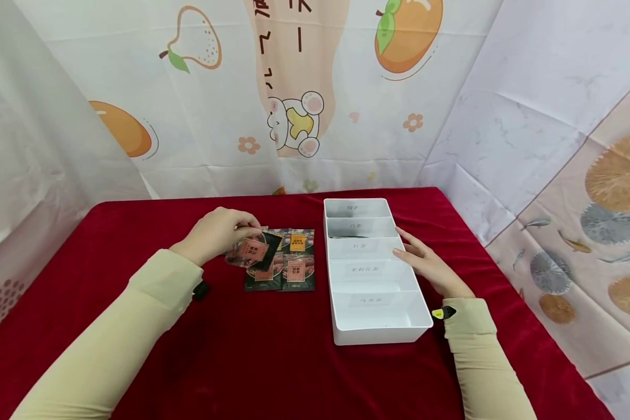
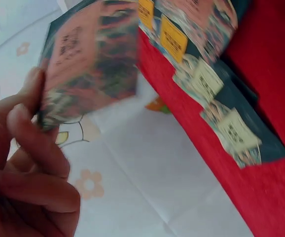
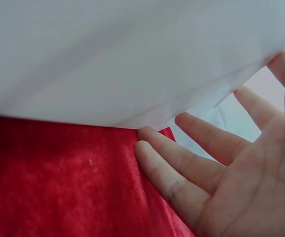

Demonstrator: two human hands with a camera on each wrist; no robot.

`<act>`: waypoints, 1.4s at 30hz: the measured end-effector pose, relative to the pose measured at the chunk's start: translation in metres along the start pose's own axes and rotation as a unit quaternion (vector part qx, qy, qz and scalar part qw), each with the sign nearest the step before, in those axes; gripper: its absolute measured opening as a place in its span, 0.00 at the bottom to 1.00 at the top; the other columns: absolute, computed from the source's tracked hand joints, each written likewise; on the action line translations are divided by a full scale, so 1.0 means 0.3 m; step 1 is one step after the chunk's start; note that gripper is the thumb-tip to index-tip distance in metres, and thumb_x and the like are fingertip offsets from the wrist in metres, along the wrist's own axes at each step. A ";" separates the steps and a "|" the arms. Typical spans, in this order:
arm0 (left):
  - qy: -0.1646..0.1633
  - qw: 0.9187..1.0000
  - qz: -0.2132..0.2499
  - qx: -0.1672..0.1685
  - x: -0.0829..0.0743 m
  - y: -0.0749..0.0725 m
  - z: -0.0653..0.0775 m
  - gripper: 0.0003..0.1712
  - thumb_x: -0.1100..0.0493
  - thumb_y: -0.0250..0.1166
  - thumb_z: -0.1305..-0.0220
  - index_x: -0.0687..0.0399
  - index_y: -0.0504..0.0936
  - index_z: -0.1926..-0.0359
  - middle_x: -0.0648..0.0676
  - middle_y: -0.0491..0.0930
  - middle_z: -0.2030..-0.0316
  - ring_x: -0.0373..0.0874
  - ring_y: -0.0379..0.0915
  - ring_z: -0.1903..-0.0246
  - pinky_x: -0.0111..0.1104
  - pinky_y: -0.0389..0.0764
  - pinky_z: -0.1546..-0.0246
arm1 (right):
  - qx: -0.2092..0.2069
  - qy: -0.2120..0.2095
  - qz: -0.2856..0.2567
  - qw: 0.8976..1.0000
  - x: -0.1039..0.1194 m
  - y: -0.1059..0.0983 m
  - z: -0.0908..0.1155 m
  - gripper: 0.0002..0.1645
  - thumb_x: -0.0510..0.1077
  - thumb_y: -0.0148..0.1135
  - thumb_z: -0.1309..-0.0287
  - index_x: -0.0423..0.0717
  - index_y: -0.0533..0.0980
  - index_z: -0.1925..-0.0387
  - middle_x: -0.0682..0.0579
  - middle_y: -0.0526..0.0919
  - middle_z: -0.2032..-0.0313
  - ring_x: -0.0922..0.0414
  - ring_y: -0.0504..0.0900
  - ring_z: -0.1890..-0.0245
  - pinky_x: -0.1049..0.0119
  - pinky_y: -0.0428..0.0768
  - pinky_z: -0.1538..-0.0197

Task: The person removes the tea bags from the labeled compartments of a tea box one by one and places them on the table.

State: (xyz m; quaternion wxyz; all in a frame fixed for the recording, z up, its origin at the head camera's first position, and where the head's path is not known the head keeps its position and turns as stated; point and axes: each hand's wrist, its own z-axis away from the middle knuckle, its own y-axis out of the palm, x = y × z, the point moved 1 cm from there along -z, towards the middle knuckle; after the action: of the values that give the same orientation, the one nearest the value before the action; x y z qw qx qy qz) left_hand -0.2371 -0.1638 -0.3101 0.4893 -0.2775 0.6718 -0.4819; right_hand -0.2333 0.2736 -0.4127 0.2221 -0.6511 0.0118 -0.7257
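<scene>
My left hand [image 1: 222,233] pinches a small flat sachet [image 1: 254,249] with a pink label and a food picture, tilted above the table. In the left wrist view that sachet [image 2: 95,54] is blurred, held at its edge between thumb and fingers. Just to its right lie more dark sachets, some with pink labels [image 1: 297,270], others with yellow labels [image 1: 297,241]. My right hand [image 1: 429,267] rests against the right side of a white divided box [image 1: 378,335]; in the right wrist view its fingers [image 3: 169,190] stretch out along the box wall [image 3: 108,64].
The box has several compartments in a row, each with a small printed label [image 1: 361,269]. A dark edge [image 1: 349,237] shows in the second compartment from the back. A red cloth [image 1: 273,361] covers the table; printed curtains [image 1: 210,140] hang behind it.
</scene>
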 end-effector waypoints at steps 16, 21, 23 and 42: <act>0.013 0.990 -0.102 0.097 0.050 -0.036 0.024 0.06 0.60 0.68 0.37 0.43 0.88 0.67 0.46 0.85 0.64 0.41 0.76 0.66 0.40 0.79 0.64 | 0.002 -0.002 -0.005 1.000 0.003 0.002 0.001 0.44 0.53 0.57 0.30 0.61 0.47 0.21 0.34 0.62 0.29 0.61 0.81 0.52 0.65 0.79 0.50; 0.030 0.988 -0.093 0.121 0.072 -0.002 0.008 0.04 0.59 0.73 0.42 0.44 0.89 0.71 0.45 0.85 0.66 0.40 0.78 0.66 0.39 0.81 0.64 | 0.004 -0.003 -0.004 1.000 0.002 0.000 0.000 0.44 0.54 0.56 0.29 0.61 0.46 0.21 0.34 0.62 0.29 0.60 0.81 0.52 0.65 0.79 0.50; 0.043 0.986 -0.095 0.126 0.078 0.020 0.002 0.03 0.59 0.74 0.43 0.45 0.88 0.71 0.44 0.84 0.68 0.40 0.77 0.68 0.37 0.81 0.65 | 0.004 -0.004 -0.003 1.000 0.002 -0.001 0.000 0.44 0.54 0.56 0.29 0.61 0.46 0.21 0.34 0.61 0.29 0.61 0.81 0.52 0.65 0.79 0.50; -0.021 0.994 -0.094 0.055 0.173 0.151 0.033 0.28 0.44 0.71 0.41 0.49 0.81 0.42 0.55 0.83 0.47 0.52 0.80 0.49 0.49 0.82 0.57 | -0.003 0.004 0.005 1.000 -0.006 -0.001 -0.003 0.44 0.55 0.56 0.29 0.62 0.46 0.21 0.36 0.60 0.28 0.57 0.80 0.48 0.62 0.76 0.45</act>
State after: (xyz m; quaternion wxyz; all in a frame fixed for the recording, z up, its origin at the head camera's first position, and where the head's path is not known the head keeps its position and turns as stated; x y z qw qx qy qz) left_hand -0.2426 -0.1940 -0.3727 0.4706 -0.3224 0.6042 -0.5563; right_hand -0.2343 0.2742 -0.4145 0.2241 -0.6490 0.0180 -0.7268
